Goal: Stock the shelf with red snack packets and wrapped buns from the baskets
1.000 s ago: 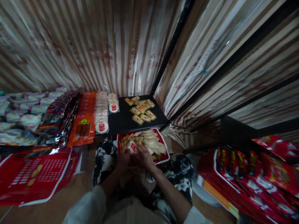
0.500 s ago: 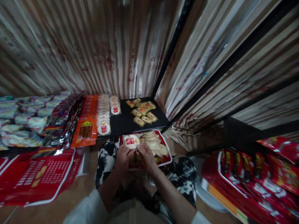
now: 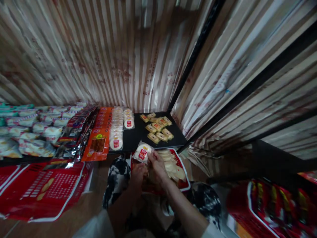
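Observation:
My right hand point(image 3: 158, 165) grips a round white cracker packet point(image 3: 142, 152) by its right side, thumb and fingers closed on the clear wrapper. The packet is tilted, with its red label facing up. Just below it my left hand point(image 3: 138, 173) is curled closed; whatever its fingers hold is hidden. Both hands are above a red basket with a white rim point(image 3: 184, 165), set between my knees. Inside the basket, to the right of my hands, more round white packets point(image 3: 170, 162) lie overlapped in a row.
A black shelf point(image 3: 132, 140) is in front, with small yellow packets point(image 3: 158, 127), rows of white cracker packets point(image 3: 116, 127), an orange pouch point(image 3: 98, 134) and several snack bags point(image 3: 37, 127). Red baskets stand at left point(image 3: 54, 188) and right point(image 3: 252, 211). Striped sheeting point(image 3: 119, 56) hangs behind.
The packet has turned from level to tilted. My left hand has slid down off its near left edge, while my right hand keeps hold. The view has shifted slightly.

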### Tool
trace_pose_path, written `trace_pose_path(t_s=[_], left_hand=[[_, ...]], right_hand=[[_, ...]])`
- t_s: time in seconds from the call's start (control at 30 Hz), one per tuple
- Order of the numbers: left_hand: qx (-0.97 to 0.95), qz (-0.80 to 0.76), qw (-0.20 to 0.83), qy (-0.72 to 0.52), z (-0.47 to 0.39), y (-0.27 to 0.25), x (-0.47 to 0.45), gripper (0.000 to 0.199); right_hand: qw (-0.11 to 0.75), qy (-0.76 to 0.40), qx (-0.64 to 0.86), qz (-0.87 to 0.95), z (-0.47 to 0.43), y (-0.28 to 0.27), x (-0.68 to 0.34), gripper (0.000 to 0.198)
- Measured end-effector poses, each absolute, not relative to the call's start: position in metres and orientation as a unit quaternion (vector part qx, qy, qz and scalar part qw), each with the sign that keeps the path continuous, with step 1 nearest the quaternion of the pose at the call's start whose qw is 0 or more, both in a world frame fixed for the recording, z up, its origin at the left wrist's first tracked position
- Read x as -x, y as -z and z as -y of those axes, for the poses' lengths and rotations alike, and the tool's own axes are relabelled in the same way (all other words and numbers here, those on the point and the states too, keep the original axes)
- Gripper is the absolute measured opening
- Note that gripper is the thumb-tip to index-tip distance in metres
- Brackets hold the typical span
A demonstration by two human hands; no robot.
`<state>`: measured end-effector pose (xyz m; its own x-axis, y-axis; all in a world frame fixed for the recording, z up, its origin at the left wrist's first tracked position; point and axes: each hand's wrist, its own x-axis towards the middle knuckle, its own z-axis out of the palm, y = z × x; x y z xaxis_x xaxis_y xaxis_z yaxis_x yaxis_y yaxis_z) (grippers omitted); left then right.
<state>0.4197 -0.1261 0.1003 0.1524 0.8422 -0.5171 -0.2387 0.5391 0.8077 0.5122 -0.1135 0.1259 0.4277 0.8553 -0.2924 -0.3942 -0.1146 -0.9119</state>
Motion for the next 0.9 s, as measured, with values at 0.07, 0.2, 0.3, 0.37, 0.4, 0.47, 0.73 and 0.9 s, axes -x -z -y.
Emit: trace_pose_path(t_s=[0.07,0.2,0.3,0.37,0.4,0.47,0.73,0.9], left_hand=[[-0.268,-0.522,0.704,-0.401,0.121,-0.105,-0.417,0.015],[-0.251,-0.530,0.693,-0.420,0.101,-0.124,-0.411,0.013],[-0.246,-0.532,0.678,-0.443,0.077,-0.141,-0.408,0.013],[-0.239,-0.537,0.673,-0.449,0.059,-0.149,-0.408,0.018],[-0.236,-0.540,0.672,-0.448,0.050,-0.151,-0.409,0.022],[-0.236,-0.548,0.668,-0.445,0.032,-0.151,-0.411,0.026],[-0.266,-0.549,0.632,-0.478,-0.022,-0.144,-0.423,0.035],[-0.261,-0.559,0.621,-0.483,-0.040,-0.141,-0.427,0.037]], right_hand=[[0.631,-0.485,0.559,0.232,0.094,-0.125,-0.519,0.038],[0.596,-0.471,0.574,0.307,0.051,-0.122,-0.530,0.034],[0.543,-0.427,0.605,0.396,0.019,-0.122,-0.532,0.022],[0.513,-0.406,0.621,0.432,0.000,-0.122,-0.530,0.019],[0.504,-0.400,0.626,0.440,-0.009,-0.122,-0.529,0.020],[0.491,-0.386,0.636,0.453,-0.027,-0.123,-0.526,0.022],[0.438,-0.311,0.659,0.527,-0.080,-0.114,-0.519,0.025],[0.419,-0.255,0.675,0.552,-0.104,-0.101,-0.519,0.029]])
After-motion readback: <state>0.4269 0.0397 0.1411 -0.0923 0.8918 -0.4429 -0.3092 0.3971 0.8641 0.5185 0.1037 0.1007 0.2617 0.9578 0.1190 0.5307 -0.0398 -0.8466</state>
